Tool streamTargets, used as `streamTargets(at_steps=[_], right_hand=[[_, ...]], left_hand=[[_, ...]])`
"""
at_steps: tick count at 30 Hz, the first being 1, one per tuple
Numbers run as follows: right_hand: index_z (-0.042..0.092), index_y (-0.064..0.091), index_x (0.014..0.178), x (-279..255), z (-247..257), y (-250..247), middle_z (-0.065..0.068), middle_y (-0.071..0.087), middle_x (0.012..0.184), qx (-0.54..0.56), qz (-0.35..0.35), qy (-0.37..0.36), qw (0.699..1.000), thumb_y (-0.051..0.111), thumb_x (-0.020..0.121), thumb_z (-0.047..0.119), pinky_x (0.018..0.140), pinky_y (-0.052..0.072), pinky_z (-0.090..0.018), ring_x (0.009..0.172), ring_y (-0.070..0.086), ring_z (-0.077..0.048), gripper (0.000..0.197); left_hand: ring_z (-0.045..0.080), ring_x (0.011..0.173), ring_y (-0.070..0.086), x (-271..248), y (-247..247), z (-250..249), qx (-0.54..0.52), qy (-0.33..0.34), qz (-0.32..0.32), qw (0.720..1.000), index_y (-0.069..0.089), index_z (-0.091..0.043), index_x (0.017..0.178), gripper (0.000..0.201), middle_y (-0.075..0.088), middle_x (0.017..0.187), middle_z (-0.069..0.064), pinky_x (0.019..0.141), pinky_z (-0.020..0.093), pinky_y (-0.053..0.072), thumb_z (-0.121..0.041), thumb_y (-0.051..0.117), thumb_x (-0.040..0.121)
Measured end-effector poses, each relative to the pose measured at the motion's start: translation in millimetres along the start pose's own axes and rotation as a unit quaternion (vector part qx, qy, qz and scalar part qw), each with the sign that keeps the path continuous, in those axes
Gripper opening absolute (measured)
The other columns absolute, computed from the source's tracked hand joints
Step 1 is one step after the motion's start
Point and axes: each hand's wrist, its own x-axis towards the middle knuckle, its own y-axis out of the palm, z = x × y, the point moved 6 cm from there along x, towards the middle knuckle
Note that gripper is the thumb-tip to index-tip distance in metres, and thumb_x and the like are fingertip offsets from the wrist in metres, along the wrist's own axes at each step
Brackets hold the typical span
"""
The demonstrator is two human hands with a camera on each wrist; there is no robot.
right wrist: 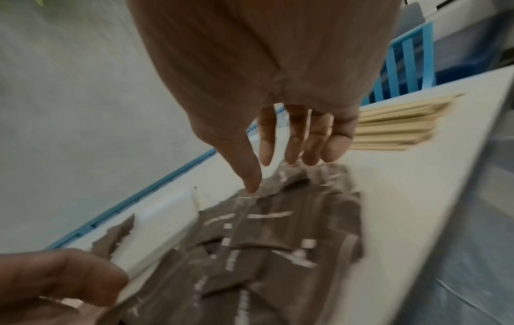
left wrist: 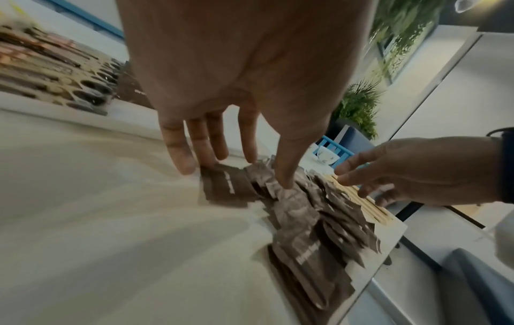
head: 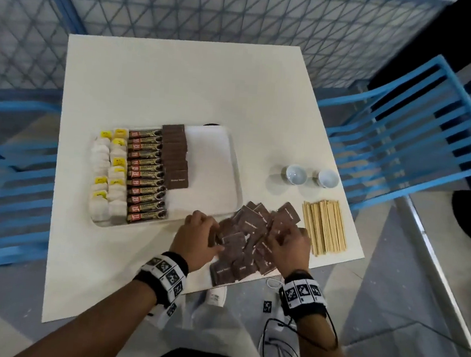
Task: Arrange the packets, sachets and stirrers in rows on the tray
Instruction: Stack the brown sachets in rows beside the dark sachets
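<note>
Head view, tray (head: pixel 233 178) at 10 o'clock of the table's (head: pixel 180 81) centre: you have filled its left part with four rows. From the left edge these are two rows of white tea bags (head: pixel 107 176), one row of coffee sticks (head: pixel 147 175), and a partial row of brown sachets (head: pixel 175 155) that stops short of the near rim. The tray's right part holds nothing yet.

Left to place: the loose heap of brown sachets (head: pixel 251 237) on the table at 5 o'clock of the tray, just off its near corner, and the wooden stirrers (head: pixel 324 227) bundled at 3 o'clock of that heap (untouched). By judgement, the task is past halfway.

Your left hand (head: pixel 196 240) lies on the heap's left edge with fingers (left wrist: pixel 178 154) straight and spread, tips on the sachets, gripping none. Your right hand (head: pixel 288 248) hovers at the heap's right edge, fingers (right wrist: pixel 294 140) likewise loose and apart, nothing pinched.

Two small white cups (head: pixel 310 176) stand at 12 o'clock of the stirrers; both appear hollow and unfilled.
</note>
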Motion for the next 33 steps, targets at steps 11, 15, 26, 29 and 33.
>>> streamTargets(at_steps=[11, 15, 26, 29, 33], right_hand=[[0.013, 0.05, 0.126, 5, -29, 2, -0.008, 0.048, 0.125, 0.059, 0.048, 0.011, 0.997, 0.091, 0.068, 0.024, 0.103, 0.047, -0.036, 0.112, 0.055, -0.026, 0.072], [0.01, 0.046, 0.128, 4, -43, 4, -0.01, 0.047, 0.125, 0.006, 0.072, 0.034, 0.997, 0.091, 0.065, 0.04, 0.103, 0.048, -0.044, 0.116, 0.053, -0.029, 0.082], [0.007, 0.052, 0.127, -7, -24, 26, -0.01, 0.066, 0.12, 0.07, 0.098, 0.051, 0.991, 0.09, 0.067, 0.021, 0.099, 0.048, -0.035, 0.115, 0.061, -0.029, 0.072], [0.013, 0.063, 0.118, -1, -19, 24, -0.003, 0.073, 0.108, 0.071, 0.105, 0.035, 0.991, 0.088, 0.069, 0.02, 0.089, 0.048, -0.025, 0.104, 0.067, -0.023, 0.055], [0.02, 0.071, 0.096, 8, -28, 20, 0.001, 0.075, 0.093, 0.082, 0.104, 0.043, 0.99, 0.087, 0.068, 0.02, 0.089, 0.056, -0.035, 0.09, 0.071, -0.021, 0.032]], left_hand=[[0.023, 0.112, 0.049, -14, 13, -23, -0.025, 0.004, -0.135, 0.991, 0.062, -0.02, 0.112, 0.044, 0.049, 0.117, 0.001, 0.094, 0.038, 0.049, -0.039, 0.083, 0.078], [0.022, 0.109, 0.05, -32, 27, -27, 0.081, 0.019, -0.059, 0.995, 0.059, -0.027, 0.112, 0.065, 0.052, 0.117, -0.002, 0.091, 0.04, 0.046, -0.069, 0.076, 0.066], [0.023, 0.106, 0.056, -27, 46, -26, -0.036, -0.108, -0.053, 0.992, 0.06, -0.018, 0.111, 0.053, 0.058, 0.117, 0.004, 0.088, 0.04, 0.051, -0.023, 0.091, 0.067], [0.02, 0.092, 0.061, -24, 40, -21, -0.086, -0.118, -0.063, 0.987, 0.069, -0.015, 0.101, 0.038, 0.067, 0.109, 0.007, 0.085, 0.033, 0.052, -0.009, 0.089, 0.068], [0.02, 0.088, 0.062, -25, 34, -16, -0.113, -0.126, -0.071, 0.983, 0.073, -0.013, 0.095, 0.028, 0.07, 0.1, 0.009, 0.081, 0.025, 0.046, 0.002, 0.081, 0.073]])
